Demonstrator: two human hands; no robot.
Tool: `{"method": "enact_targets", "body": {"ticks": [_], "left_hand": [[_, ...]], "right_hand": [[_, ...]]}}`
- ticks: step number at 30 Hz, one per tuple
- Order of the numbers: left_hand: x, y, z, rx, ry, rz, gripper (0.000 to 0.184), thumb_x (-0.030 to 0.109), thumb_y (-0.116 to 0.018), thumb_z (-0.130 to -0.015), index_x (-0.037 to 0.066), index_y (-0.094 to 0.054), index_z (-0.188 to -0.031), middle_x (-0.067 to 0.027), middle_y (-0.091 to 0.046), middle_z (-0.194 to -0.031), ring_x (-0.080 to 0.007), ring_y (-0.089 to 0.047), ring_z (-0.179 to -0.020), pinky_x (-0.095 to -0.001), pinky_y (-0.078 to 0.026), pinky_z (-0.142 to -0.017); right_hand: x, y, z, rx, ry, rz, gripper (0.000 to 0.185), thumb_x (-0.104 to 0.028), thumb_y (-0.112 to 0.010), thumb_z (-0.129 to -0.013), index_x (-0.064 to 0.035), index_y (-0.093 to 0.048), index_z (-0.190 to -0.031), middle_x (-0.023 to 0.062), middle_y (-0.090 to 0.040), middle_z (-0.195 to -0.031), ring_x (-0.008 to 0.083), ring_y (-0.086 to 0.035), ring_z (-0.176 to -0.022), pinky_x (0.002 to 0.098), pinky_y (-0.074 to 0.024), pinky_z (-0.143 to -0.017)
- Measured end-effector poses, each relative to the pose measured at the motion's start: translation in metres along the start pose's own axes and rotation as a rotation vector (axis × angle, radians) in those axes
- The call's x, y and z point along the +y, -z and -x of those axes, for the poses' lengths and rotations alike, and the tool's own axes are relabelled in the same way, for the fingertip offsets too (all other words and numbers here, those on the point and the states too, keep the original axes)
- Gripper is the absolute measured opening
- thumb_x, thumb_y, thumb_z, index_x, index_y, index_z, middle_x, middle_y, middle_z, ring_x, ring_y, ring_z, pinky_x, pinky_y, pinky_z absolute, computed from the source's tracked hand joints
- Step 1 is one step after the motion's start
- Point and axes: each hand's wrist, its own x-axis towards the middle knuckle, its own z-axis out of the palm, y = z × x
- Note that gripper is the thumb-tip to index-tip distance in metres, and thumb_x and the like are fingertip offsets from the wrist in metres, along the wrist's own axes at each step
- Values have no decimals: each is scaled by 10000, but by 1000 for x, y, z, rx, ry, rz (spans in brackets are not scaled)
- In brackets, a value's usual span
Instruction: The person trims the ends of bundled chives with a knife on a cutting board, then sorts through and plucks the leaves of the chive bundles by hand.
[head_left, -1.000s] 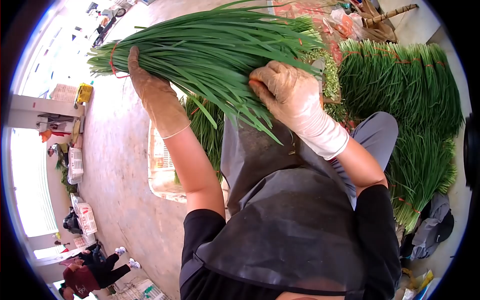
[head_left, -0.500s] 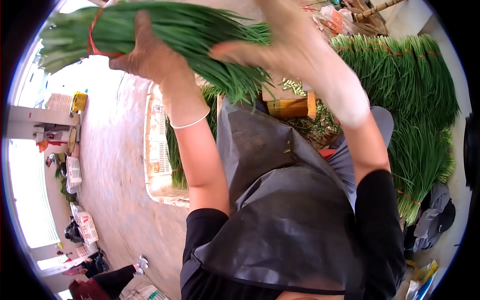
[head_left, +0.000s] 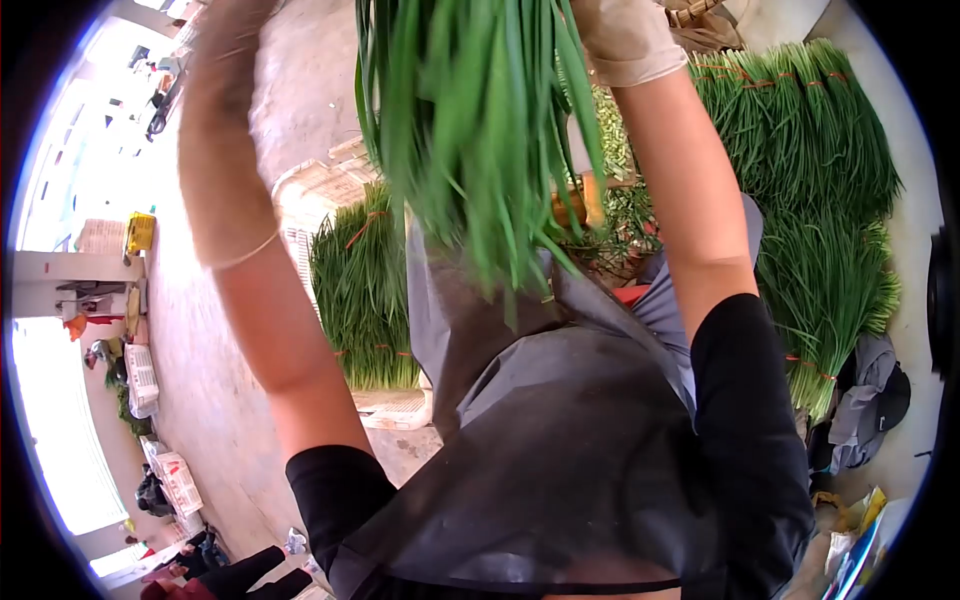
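Observation:
A loose-hanging bunch of garlic chives fills the top centre, its green leaf tips pointing down and blurred by motion; its upper end is out of frame. Against its right side is my right hand, in a thin pale glove, closed on the bunch, with the fingers mostly hidden behind the leaves and the frame edge. My left hand, gloved as well, is raised at the upper left, apart from the leaves. Motion smears it and the top edge cuts off its fingers. Below the hanging leaves lies a dark apron over my lap.
To the left a pale plastic crate holds banded chives. Stacked chive bunches with red ties line the right wall. Trimmings lie around a yellowish wooden block. Another person's dark-clad legs show at the lower left.
The bunch has swung from lying sideways at the upper left to hanging leaf tips down at the centre. My left hand has come off it and moved left; my right hand has reached its side.

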Motion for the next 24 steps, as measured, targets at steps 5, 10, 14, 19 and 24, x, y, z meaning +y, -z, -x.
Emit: {"method": "enact_targets", "body": {"ticks": [5, 10, 14, 19, 24], "left_hand": [[-28, -60, 28, -302, 344, 1213, 452, 222, -700, -864, -32, -579, -1218, -142, -674, -1101, -228, -663, -1023, -339, -556, -883], [-50, -68, 38, 104, 534, 1140, 302, 181, -618, -905, -31, -632, -1120, -143, -702, -1007, -211, -708, -841, -334, -609, -726], [-80, -52, 50, -28, 728, 1238, 223, 149, -556, -929, -9, -647, -1058, -126, -712, -941, -224, -706, -779, -322, -615, -663], [-54, -49, 65, 121, 713, 1510, 244, 146, -497, -963, -21, -638, -1071, -134, -707, -924, -222, -702, -767, -318, -616, -684], [-39, -44, 81, 378, 587, 1353, 257, 172, -522, -956, -33, -645, -1050, -137, -708, -922, -244, -704, -776, -361, -615, -719]], "right_hand": [[15, 6, 6, 73, -114, 24, 355, -317, -674, -892, -59, -648, -1135, 31, -673, -993, 124, -626, -916, 274, -516, -825], [43, 11, 69, 68, -262, 1170, 819, -333, -799, -728, -18, -419, -1381, 199, -578, -1244, 256, -586, -1113, 364, -468, -950], [43, 78, 141, -26, -861, 899, 529, -168, -710, -854, 35, -495, -1293, 95, -673, -1067, 116, -649, -931, 283, -545, -808], [-9, 111, 186, -223, -1338, 1591, 486, -133, -681, -844, -27, -544, -1298, 174, -645, -1186, 262, -613, -1062, 341, -452, -965], [-70, 119, 138, 361, -470, 1567, 396, -293, -610, -943, -82, -595, -1277, 56, -655, -1180, 132, -586, -1056, 272, -451, -926]]}}
